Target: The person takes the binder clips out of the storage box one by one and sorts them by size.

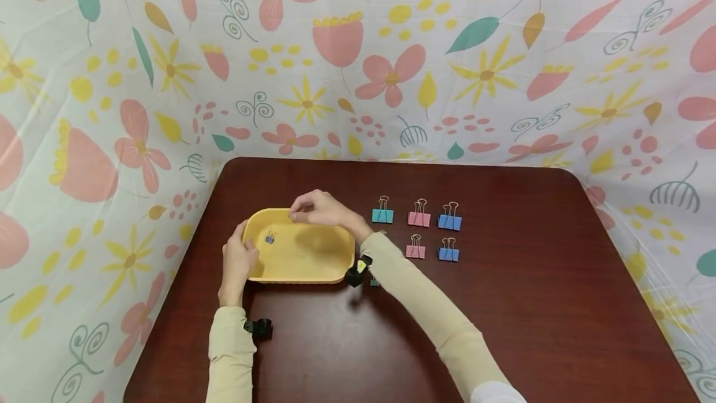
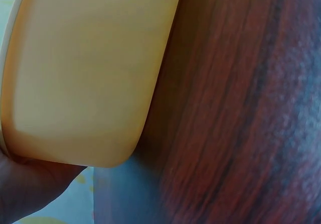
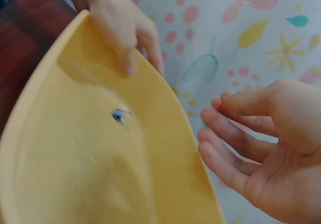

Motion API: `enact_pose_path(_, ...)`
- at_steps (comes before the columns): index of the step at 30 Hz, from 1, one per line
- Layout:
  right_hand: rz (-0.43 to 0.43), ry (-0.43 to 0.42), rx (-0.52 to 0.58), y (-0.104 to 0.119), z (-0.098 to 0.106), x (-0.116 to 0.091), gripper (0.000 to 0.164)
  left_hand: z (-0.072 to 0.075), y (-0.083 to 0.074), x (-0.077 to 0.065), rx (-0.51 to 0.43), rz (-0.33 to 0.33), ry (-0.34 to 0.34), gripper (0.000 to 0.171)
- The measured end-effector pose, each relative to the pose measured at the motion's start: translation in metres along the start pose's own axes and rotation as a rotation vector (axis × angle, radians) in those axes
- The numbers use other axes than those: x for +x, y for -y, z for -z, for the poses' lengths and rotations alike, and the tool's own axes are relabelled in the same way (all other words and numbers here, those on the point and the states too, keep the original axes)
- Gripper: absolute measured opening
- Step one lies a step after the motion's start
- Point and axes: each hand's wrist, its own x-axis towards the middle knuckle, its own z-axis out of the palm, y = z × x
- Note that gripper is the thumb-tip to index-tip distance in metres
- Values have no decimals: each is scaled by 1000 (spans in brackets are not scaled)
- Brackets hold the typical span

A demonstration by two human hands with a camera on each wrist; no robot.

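Note:
My left hand [image 1: 239, 259] grips the left end of a yellow plastic tray [image 1: 335, 273], with the thumb over the rim in the right wrist view. Inside the tray, toward its left end, lies one small blue binder clip [image 1: 270, 238]. Above the tray's far rim is my right hand [image 1: 323, 209], its fingers loosely bent and nothing between them. The right wrist view shows these fingers [image 3: 225, 138] close beside the rim, apart from the small clip. In the left wrist view, the tray's outer wall [image 2: 90, 73] hides most of the left hand.
Right of the tray, binder clips stand in rows: teal [image 1: 383, 216], pink [image 1: 419, 219] and blue [image 1: 450, 222] behind, smaller pink [image 1: 415, 251] and blue [image 1: 449, 254] in front. My right forearm [image 1: 425, 303] partly covers other clips. A floral cloth [image 1: 335, 111] hangs behind the brown table [image 1: 531, 303].

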Motion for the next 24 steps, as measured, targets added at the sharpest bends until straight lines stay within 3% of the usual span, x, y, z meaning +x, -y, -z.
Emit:
enact_pose_path(6, -23, 43, -51, 12, -30, 18, 14, 1, 2, 1, 9, -19, -15, 47)
enact_pose_path(12, -58, 95, -73, 3, -54, 28, 17, -1, 1, 0, 20, -4, -16, 47)
enact_pose_path(18, -118, 141, -158, -1, -69, 32, 25, -1, 0, 1, 21, -6, -9, 48)
enact_pose_path(24, -97, 152, -215, -1, -81, 32, 23, 0, 1, 1, 18, 4, 3, 49)
